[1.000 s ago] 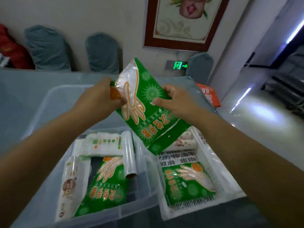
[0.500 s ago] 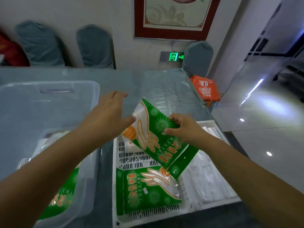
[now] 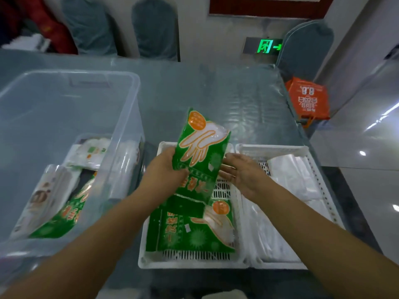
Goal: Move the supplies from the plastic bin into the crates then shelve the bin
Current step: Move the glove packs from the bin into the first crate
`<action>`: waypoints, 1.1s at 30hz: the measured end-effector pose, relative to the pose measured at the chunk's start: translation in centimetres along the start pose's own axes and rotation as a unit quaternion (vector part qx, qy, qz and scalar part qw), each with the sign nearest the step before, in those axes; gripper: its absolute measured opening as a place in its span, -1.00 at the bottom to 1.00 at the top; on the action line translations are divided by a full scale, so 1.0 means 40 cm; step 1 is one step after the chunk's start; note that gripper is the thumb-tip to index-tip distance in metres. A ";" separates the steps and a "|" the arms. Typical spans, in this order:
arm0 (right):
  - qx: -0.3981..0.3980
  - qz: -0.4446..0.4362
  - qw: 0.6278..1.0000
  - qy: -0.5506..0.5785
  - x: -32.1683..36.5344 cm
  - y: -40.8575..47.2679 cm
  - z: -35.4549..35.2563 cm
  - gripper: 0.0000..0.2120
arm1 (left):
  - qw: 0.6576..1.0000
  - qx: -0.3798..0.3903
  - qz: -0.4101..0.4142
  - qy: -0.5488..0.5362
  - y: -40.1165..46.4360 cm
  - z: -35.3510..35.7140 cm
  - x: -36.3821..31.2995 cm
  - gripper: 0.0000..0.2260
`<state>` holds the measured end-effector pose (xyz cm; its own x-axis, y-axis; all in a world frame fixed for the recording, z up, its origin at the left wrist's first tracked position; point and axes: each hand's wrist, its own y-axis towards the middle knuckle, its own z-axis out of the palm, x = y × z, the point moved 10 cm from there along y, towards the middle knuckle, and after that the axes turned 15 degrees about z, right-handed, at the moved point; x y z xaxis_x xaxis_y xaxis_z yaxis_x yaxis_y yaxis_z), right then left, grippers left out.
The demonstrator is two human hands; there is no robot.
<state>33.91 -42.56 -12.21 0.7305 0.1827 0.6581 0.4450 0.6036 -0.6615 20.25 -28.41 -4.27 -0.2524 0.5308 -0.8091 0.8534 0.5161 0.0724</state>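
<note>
A green pack of disposable gloves (image 3: 200, 152) stands tilted over the left white crate (image 3: 151, 262). My left hand (image 3: 166, 167) grips its left edge. My right hand (image 3: 239, 171) lies flat against its right edge with straight fingers. A second green glove pack (image 3: 190, 229) lies flat in that crate. The right white crate (image 3: 311, 160) holds white plastic packs (image 3: 289, 184). The clear plastic bin (image 3: 121, 78) at the left still holds a green glove pack (image 3: 64, 214) and white wrapped packs (image 3: 90, 152).
The bin and crates sit on a grey table under a clear cover (image 3: 216, 93). An orange bag (image 3: 308, 100) hangs past the table's far right corner. Grey covered chairs (image 3: 155, 29) line the back wall. Shiny floor lies to the right.
The glove pack has come down from above the bin to the left crate. My left hand has taken its left edge; my right hand has let go and opened beside it.
</note>
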 end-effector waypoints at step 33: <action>-0.016 -0.064 0.595 -0.801 -0.169 0.131 0.113 -0.81 | 0.892 0.231 0.248 0.299 -0.204 0.275 0.119 -0.29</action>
<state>28.95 -37.12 -18.50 -0.7309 0.6569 0.1851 0.4716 0.6822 -0.5588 17.10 -37.50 -15.13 0.1291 0.9517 -0.2787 0.9896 -0.1414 -0.0246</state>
